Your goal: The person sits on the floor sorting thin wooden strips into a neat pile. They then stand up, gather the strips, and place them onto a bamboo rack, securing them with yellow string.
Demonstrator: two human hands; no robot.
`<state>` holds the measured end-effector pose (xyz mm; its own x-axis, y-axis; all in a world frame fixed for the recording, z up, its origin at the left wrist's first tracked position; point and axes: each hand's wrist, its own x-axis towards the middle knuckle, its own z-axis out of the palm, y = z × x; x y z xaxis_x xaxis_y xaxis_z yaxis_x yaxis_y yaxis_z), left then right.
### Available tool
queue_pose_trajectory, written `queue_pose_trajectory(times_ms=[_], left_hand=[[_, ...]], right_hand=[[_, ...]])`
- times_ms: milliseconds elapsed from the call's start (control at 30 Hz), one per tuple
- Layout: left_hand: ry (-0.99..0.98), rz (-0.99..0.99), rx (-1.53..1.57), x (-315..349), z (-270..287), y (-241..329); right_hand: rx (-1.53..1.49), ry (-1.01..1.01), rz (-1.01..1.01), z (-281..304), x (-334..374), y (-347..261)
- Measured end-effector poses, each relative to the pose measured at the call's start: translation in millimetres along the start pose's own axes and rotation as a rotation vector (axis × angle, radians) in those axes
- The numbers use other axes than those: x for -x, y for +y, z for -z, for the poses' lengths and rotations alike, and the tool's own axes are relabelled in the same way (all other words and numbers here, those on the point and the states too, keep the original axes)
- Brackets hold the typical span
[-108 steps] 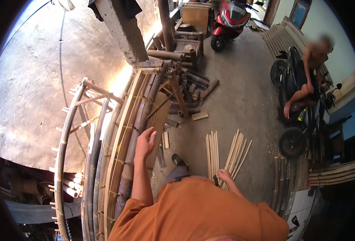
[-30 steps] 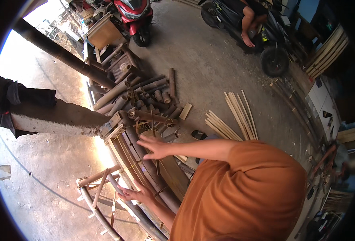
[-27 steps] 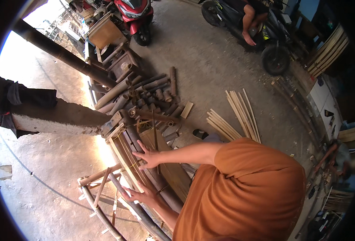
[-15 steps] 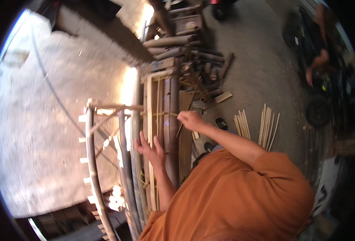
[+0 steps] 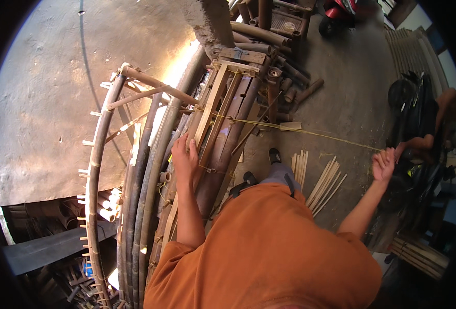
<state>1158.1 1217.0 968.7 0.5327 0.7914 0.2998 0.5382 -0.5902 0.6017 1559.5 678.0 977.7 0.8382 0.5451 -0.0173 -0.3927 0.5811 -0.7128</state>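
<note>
A yellow cord (image 5: 310, 132) stretches taut from a bamboo frame (image 5: 233, 116) out to the far right. Its far end sits in my right hand (image 5: 382, 165), whose fingers are closed at arm's length. My left hand (image 5: 185, 157) lies with fingers stretched out on the left edge of the frame, beside a pale wooden strip (image 5: 211, 105). The cord wraps round the frame's dark bamboo pole and strips just ahead of that hand. Another loop of cord (image 5: 211, 169) is tied lower on the same pole. A thin dark stick (image 5: 256, 123) leans by the frame's right side.
On the left stands a curved bamboo rail (image 5: 98, 154) with short pegs. Pale split sticks (image 5: 326, 185) lie on the floor to the right, near my feet. Bamboo offcuts (image 5: 292, 85) are piled ahead. Another person's arm (image 5: 442, 116) shows at far right, close to my right hand.
My right hand has swung far out to the right from beside the frame, drawing the cord out long. My left hand has come down onto the frame. The view has turned.
</note>
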Motion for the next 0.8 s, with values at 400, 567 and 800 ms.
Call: queue_pose_trajectory(times_ms=[400, 567, 800], left_hand=[[-0.255, 0.129, -0.146, -43, -46, 4], [-0.164, 0.292, 0.025, -23, -53, 24], [-0.214, 0.388, -0.1, -35, -58, 45]], right_hand=[[1.812, 0.097, -0.452, -4, -55, 148], [1.571, -0.562, -0.408, -106, -93, 274], [0.965, -0.917, -0.781, -228, -114, 336]])
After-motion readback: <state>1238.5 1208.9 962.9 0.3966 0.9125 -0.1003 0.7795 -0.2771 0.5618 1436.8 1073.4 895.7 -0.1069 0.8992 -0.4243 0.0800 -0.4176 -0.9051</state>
